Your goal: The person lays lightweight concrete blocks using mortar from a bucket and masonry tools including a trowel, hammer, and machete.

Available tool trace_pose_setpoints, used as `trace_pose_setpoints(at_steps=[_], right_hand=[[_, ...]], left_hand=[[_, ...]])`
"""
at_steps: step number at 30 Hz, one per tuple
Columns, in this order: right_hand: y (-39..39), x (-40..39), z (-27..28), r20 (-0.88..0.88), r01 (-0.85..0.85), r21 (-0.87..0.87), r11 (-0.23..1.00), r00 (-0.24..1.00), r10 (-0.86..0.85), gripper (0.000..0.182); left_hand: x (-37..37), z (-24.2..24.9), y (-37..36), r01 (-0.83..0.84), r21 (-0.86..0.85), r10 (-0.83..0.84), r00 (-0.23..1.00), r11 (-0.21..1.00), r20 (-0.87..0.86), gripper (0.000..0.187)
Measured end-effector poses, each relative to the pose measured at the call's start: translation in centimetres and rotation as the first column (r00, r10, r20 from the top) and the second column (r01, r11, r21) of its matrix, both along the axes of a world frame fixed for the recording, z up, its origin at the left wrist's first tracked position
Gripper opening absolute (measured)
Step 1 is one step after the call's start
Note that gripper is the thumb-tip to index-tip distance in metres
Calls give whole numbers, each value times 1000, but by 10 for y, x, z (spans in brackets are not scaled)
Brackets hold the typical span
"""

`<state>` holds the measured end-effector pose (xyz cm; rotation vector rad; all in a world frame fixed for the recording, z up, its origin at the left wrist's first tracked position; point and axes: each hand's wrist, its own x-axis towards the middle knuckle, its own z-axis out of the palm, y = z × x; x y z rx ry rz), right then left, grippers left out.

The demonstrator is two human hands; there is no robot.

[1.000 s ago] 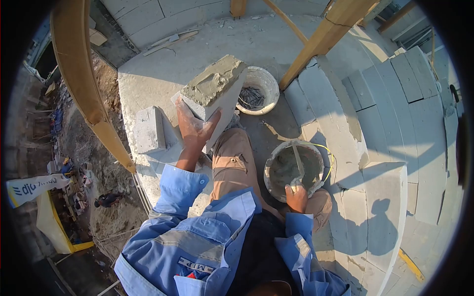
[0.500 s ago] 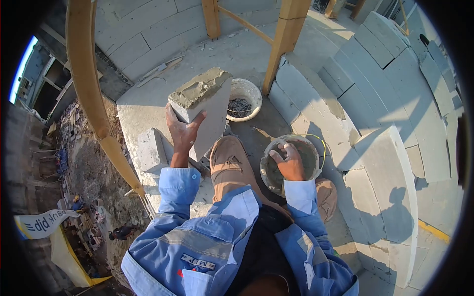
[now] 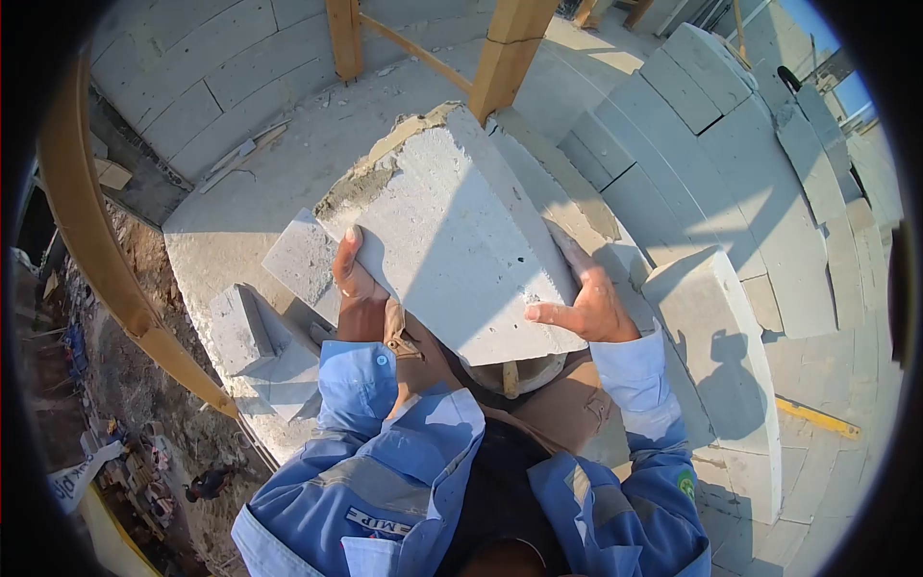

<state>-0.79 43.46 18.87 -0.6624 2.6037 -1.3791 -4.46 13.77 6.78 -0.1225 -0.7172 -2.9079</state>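
Two hands, the left (image 3: 358, 279) and the right (image 3: 588, 306), grip a large pale block (image 3: 461, 231) from either side, thumbs on its broad face. The block is above the person's lap, mortar (image 3: 370, 168) along its far-left edge, partly covering a bucket (image 3: 510, 377).

A thin wooden brace (image 3: 415, 51) slants between two timber posts (image 3: 510, 62). Narrow scraps (image 3: 240, 159) lie on the floor (image 3: 312, 139). Lower left shows a lettered banner (image 3: 85, 473) and, probably, a person (image 3: 207, 484) on rough ground (image 3: 197, 404).

Both hands (image 3: 591, 303) grip a large pale block (image 3: 452, 231), mortar (image 3: 370, 173) along its far edge
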Motion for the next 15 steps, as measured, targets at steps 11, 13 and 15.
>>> trace_pose_setpoints(at_steps=[11, 13, 15], right_hand=[[64, -89, 84, -174, 367, 227, 902, 927, -333, 91], [79, -119, 76, -249, 360, 294, 885, 923, -292, 93], [93, -148, 67, -273, 312, 317, 896, 934, -229, 91]], left_hand=[[-89, -6, 201, 156, -640, -134, 987, 753, 84, 119], [-78, -34, 246, 52, -843, -163, 986, 535, -42, 122], [-63, -35, 270, -32, -878, -156, 980, 478, -121, 124]])
